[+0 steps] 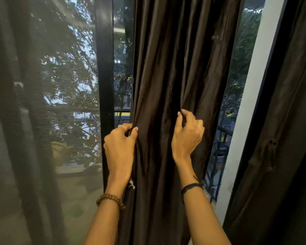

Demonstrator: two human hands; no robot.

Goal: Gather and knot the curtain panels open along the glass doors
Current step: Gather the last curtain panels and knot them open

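A dark brown curtain panel (pixel 180 59) hangs in folds down the middle of the head view, in front of the glass doors. My left hand (pixel 120 147) pinches the panel's left edge between thumb and fingers. My right hand (pixel 187 137) grips a fold of the same panel near its right side, a little higher than the left hand. The cloth is bunched between the two hands. A second dark curtain panel (pixel 279 138) hangs at the right edge of the view.
A black door frame post (pixel 105 68) stands just left of the panel. Left of it is a mesh-screened glass door (pixel 57 103) with trees outside. A white wall strip (pixel 251 103) runs between the two panels. A balcony railing (pixel 217 165) shows through the glass.
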